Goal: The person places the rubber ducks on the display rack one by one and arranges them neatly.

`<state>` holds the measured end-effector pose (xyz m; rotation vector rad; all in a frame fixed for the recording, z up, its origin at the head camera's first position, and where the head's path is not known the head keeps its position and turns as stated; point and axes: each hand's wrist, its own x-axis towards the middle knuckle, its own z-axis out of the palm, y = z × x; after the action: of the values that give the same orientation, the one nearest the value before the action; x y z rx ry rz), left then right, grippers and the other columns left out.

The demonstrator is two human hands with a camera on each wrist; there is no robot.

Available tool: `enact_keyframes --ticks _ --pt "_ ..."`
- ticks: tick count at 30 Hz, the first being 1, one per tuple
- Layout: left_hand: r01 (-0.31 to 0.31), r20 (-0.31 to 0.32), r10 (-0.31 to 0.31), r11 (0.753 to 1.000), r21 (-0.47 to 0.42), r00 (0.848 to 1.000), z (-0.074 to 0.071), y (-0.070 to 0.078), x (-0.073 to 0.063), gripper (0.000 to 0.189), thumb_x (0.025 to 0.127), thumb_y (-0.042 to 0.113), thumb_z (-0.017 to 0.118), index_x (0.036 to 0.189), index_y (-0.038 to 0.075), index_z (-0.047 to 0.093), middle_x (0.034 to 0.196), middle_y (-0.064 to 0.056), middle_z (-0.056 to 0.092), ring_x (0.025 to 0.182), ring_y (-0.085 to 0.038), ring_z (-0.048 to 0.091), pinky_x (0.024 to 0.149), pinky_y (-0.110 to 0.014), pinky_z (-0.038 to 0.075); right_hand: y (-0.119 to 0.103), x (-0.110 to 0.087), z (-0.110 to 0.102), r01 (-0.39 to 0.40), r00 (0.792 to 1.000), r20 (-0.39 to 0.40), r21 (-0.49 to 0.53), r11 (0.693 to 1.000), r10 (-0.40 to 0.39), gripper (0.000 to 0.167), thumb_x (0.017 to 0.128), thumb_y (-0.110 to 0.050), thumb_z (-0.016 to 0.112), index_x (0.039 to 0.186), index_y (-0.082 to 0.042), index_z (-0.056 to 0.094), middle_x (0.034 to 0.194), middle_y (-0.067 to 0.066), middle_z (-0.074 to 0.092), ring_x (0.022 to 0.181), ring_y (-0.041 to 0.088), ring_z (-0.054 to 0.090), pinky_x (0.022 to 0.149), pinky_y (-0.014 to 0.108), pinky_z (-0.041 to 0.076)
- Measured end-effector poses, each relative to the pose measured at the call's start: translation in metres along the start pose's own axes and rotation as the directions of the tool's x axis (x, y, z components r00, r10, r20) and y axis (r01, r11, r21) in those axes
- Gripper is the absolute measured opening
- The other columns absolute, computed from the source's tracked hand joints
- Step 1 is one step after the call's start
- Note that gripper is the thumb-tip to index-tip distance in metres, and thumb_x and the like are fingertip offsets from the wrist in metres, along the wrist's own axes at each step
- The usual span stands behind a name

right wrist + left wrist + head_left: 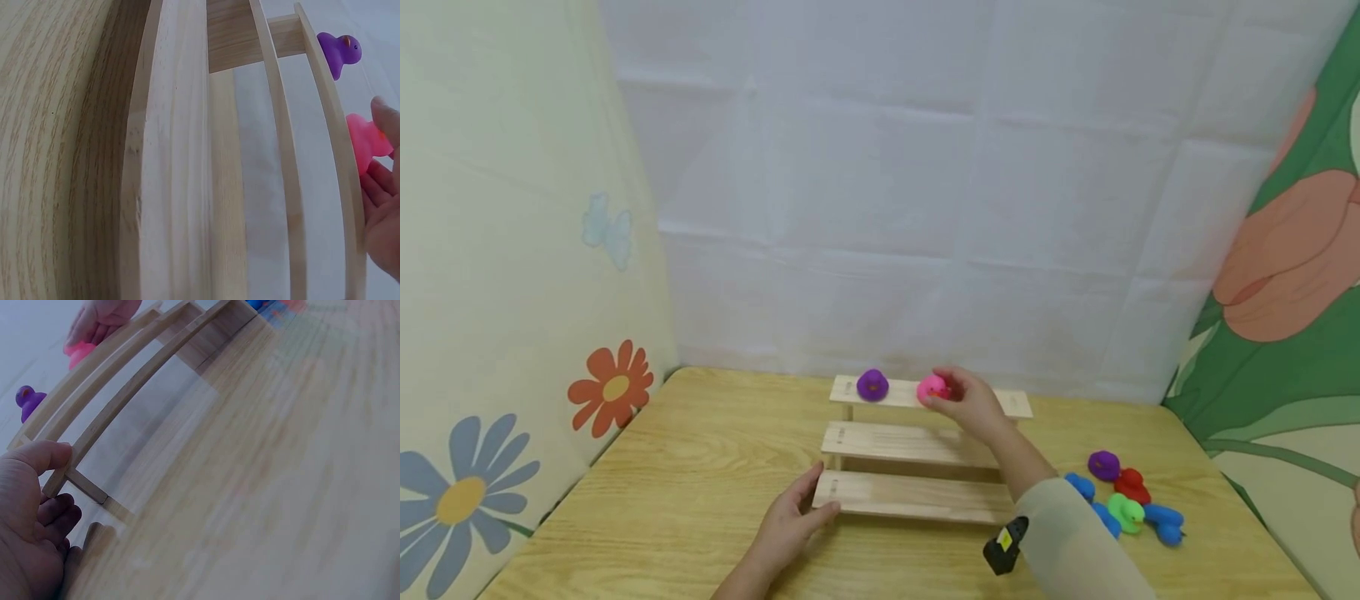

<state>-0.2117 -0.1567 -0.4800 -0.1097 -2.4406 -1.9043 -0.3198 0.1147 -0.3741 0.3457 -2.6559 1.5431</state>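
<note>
A three-tier wooden rack stands on the table. My left hand grips the left end of its lowest board; in the left wrist view the thumb presses the board's corner and the fingers curl beneath. On the top board sits a pink rubber duck, held by my right hand between thumb and fingers. The right wrist view shows the pink duck right at the board's edge, the hand around its outer side. To its left, a purple rubber duck stands upright on the same board.
Right of the rack lies a loose group of rubber ducks: a purple one, a red one, a green one and several blue ones. A white cloth hangs behind the table, with patterned cloths at both sides.
</note>
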Motion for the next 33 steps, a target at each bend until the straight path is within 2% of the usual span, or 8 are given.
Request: enact_keyframes --ticks 5,10,20,26,33 --pt "-0.001 -0.008 0.001 1.0 0.007 1.0 0.0 -0.001 0.0 0.071 0.088 0.011 0.071 0.145 -0.012 0.035 0.143 -0.03 0.047 0.132 -0.039 0.049 0.105 -0.037 0.044 0.001 -0.004 -0.002 -0.009 1.0 0.003 0.062 0.998 0.009 0.062 0.086 -0.021 0.077 0.141 -0.008 0.051 0.143 0.016 0.054 0.125 0.034 0.057 0.104 0.042 0.048" --pt "-0.004 -0.006 0.004 1.0 0.006 1.0 0.0 0.0 0.0 0.071 0.088 0.011 0.071 0.144 -0.013 0.035 0.145 -0.03 0.046 0.135 -0.041 0.046 0.109 -0.044 0.04 0.006 -0.01 -0.007 -0.021 1.0 -0.019 0.094 0.995 0.023 0.061 0.086 -0.02 0.077 0.14 -0.01 0.052 0.145 0.016 0.052 0.131 0.035 0.053 0.108 0.043 0.045" --pt "0.003 -0.002 -0.003 1.0 0.019 1.0 0.0 0.0 0.001 0.071 0.089 0.011 0.071 0.145 -0.012 0.034 0.147 -0.03 0.043 0.137 -0.041 0.043 0.11 -0.047 0.039 0.017 -0.022 -0.023 0.036 0.996 -0.078 0.068 0.997 -0.031 0.053 0.088 -0.015 0.073 0.137 -0.004 0.054 0.135 0.022 0.058 0.124 0.037 0.058 0.106 0.045 0.046" --pt "-0.004 -0.003 0.004 1.0 0.025 1.0 0.0 0.0 0.002 0.072 0.089 0.012 0.071 0.145 -0.013 0.034 0.146 -0.031 0.044 0.136 -0.042 0.044 0.109 -0.045 0.041 0.024 -0.029 -0.031 0.053 0.994 -0.098 0.07 0.996 -0.046 0.052 0.087 -0.011 0.073 0.135 -0.001 0.054 0.133 0.024 0.059 0.121 0.038 0.06 0.105 0.044 0.047" --pt "0.013 -0.001 -0.013 1.0 0.015 1.0 0.0 0.0 0.002 0.073 0.088 0.014 0.072 0.146 -0.011 0.034 0.147 -0.029 0.042 0.137 -0.041 0.042 0.111 -0.045 0.038 0.035 -0.04 -0.047 0.033 0.992 -0.123 0.04 0.999 -0.028 0.051 0.088 -0.013 0.073 0.134 0.001 0.055 0.134 0.024 0.059 0.12 0.037 0.06 0.104 0.044 0.048"
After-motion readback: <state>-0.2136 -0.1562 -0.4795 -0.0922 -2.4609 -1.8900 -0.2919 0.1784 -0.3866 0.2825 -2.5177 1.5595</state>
